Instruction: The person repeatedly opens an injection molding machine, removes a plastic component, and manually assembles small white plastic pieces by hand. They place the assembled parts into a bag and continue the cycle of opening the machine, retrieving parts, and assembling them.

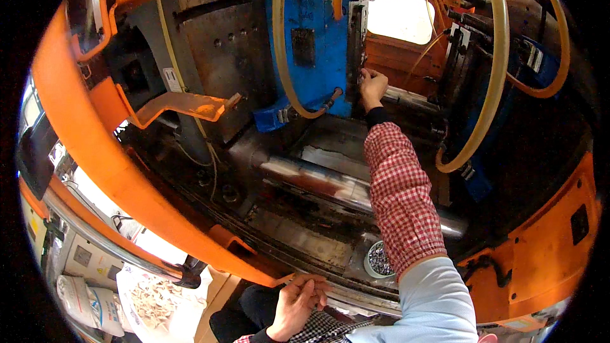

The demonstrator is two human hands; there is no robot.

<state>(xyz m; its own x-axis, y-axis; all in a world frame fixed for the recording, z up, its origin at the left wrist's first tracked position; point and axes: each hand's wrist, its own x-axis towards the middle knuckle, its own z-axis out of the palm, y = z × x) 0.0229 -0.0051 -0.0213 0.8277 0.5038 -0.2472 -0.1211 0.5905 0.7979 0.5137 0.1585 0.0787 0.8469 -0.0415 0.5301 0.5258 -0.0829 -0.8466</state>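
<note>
My right hand (373, 87) reaches far into an injection moulding machine. Its fingers are pinched together against the inner edge of a blue mould half (325, 32); whatever they hold is too small or hidden. My left hand (297, 305) is low in the view, beside the end of the orange door frame (159, 209). Its fingers are curled and pressed together, and I cannot make out anything in them. Below my right forearm, in a red checked sleeve (403, 194), a white tub (368, 260) holds many small metal parts.
Yellowish hoses (495, 89) loop down on both sides of my reach. Thick steel tie bars (318, 178) cross the machine. An orange bracket (184, 105) juts in at left. The other mould half (492, 133) stands at right. A bag of pale pieces (155, 302) lies at lower left.
</note>
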